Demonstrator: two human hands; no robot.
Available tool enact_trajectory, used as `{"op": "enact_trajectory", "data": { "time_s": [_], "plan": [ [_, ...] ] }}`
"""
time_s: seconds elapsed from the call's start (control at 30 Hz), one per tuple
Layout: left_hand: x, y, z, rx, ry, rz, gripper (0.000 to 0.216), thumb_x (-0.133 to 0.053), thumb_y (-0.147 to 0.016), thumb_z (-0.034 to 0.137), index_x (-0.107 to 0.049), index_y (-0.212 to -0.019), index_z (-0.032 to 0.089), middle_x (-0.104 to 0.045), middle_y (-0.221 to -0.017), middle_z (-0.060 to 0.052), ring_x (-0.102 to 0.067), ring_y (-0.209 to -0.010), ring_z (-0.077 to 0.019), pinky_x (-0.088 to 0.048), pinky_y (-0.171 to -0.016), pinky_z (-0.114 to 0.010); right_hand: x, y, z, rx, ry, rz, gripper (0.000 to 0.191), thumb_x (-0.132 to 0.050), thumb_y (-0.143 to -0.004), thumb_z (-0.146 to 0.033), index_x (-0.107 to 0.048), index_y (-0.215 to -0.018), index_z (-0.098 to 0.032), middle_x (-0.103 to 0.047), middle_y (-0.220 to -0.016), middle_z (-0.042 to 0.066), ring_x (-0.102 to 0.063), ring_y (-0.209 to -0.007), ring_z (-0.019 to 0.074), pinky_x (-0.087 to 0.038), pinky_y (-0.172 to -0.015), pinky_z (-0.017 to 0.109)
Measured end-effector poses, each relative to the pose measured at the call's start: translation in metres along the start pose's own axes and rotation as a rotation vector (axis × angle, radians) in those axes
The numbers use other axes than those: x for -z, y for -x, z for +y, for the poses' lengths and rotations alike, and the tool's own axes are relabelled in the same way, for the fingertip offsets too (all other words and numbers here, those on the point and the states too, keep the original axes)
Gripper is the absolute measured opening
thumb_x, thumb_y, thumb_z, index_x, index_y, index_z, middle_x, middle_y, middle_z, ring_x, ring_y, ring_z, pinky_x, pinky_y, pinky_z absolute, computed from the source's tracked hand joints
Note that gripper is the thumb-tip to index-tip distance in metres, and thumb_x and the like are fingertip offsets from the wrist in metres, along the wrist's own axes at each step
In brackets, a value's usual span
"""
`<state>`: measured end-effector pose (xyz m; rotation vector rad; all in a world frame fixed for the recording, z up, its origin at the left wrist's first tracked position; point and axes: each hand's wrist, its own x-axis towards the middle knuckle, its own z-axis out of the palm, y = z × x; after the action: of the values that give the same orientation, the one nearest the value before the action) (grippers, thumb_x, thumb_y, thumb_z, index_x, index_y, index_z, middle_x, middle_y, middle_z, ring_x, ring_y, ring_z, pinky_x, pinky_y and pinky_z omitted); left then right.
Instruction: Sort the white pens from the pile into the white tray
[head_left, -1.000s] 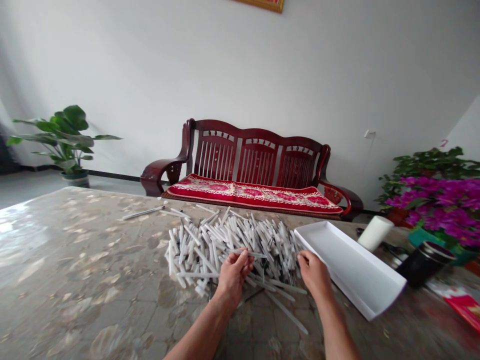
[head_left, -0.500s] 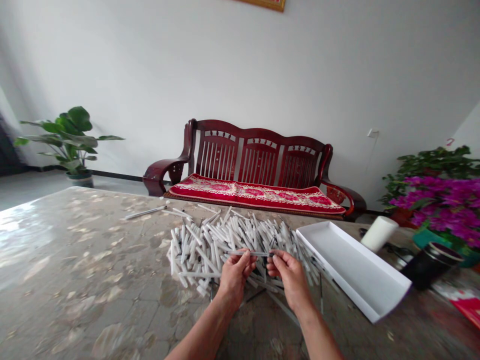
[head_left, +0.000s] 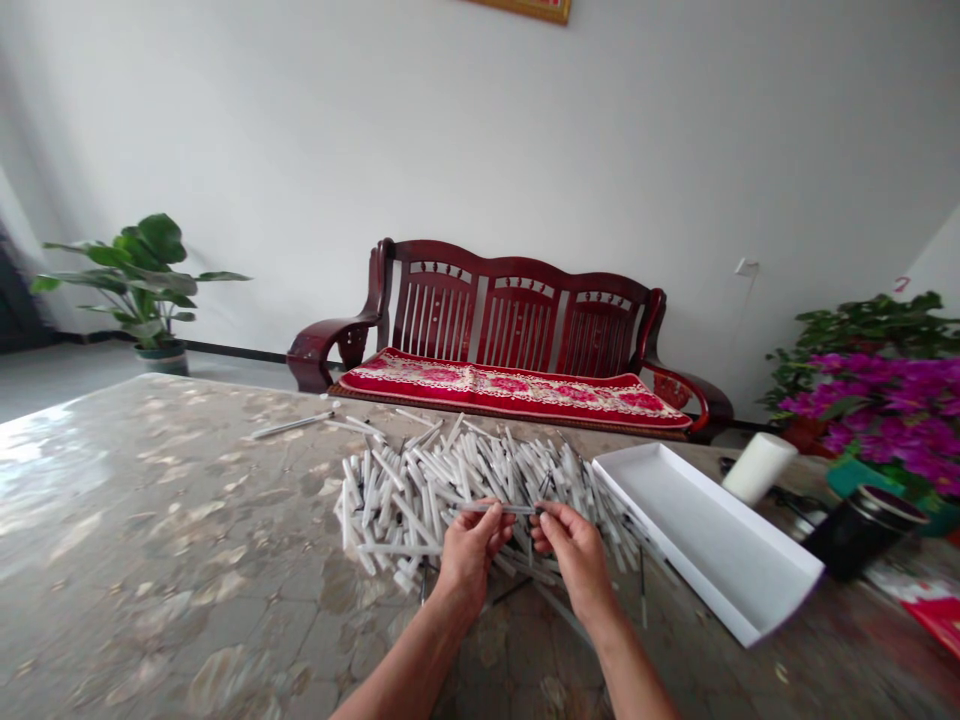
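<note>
A slim translucent pen [head_left: 517, 510] is held level between my two hands, above a heap of pens. My left hand [head_left: 472, 545] pinches its clear barrel between thumb and fingers, with one end sticking out to the left. The fingers of my right hand [head_left: 574, 545] are closed on the dark end at the right; whether that end is a separate piece I cannot tell. Under and behind both hands spreads the heap of white and clear pen parts [head_left: 442, 480], some with black pieces among them.
Right of the heap is a shallow white box [head_left: 705, 540]. Beyond it are a white roll [head_left: 760, 468], a black cup [head_left: 862, 530] and purple flowers [head_left: 885, 410]. A few loose pens [head_left: 292, 425] lie at the far left on the patterned table [head_left: 187, 530]. A wooden bench [head_left: 517, 300] stands behind.
My right hand has shifted very slightly left, towards my left hand, its fingers still on the pen's dark end. The left hand has hardly moved.
</note>
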<state>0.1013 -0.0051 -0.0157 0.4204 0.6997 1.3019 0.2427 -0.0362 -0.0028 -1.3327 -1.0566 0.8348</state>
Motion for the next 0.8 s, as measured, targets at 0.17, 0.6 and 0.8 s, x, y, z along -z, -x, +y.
{"op": "enact_trajectory", "data": {
  "time_s": [0.17,0.6,0.8],
  "plan": [
    [-0.001,0.0,0.001,-0.002,-0.023,0.015,0.028,-0.092,-0.061,0.022,-0.07,-0.077,0.014,-0.071,-0.068,-0.001,-0.07,-0.064,-0.0126,-0.056,-0.059,-0.018,0.001,-0.002,0.006,0.098,0.156,0.01,0.04,-0.067,-0.074,-0.057,-0.075,-0.091,-0.022,-0.074,-0.071,0.006,-0.07,-0.065,0.0248,-0.059,-0.059,0.034],
    [0.001,-0.001,-0.002,-0.05,-0.065,-0.004,0.042,-0.096,-0.048,0.032,-0.071,-0.076,0.014,-0.072,-0.07,-0.001,-0.069,-0.064,-0.0144,-0.055,-0.06,-0.022,0.009,-0.006,0.021,0.224,0.386,-0.021,0.038,-0.056,-0.086,-0.052,-0.075,-0.096,-0.02,-0.075,-0.079,0.007,-0.068,-0.062,0.0198,-0.053,-0.057,0.027],
    [0.002,-0.004,0.001,-0.123,-0.064,0.025,0.042,-0.094,-0.049,0.037,-0.069,-0.075,0.015,-0.07,-0.067,0.0,-0.069,-0.064,-0.0155,-0.055,-0.061,-0.024,0.015,-0.009,0.017,0.167,0.445,0.085,0.04,-0.045,-0.087,-0.055,-0.069,-0.09,-0.023,-0.07,-0.07,0.004,-0.065,-0.06,0.0207,-0.049,-0.055,0.029]
  ]
}}
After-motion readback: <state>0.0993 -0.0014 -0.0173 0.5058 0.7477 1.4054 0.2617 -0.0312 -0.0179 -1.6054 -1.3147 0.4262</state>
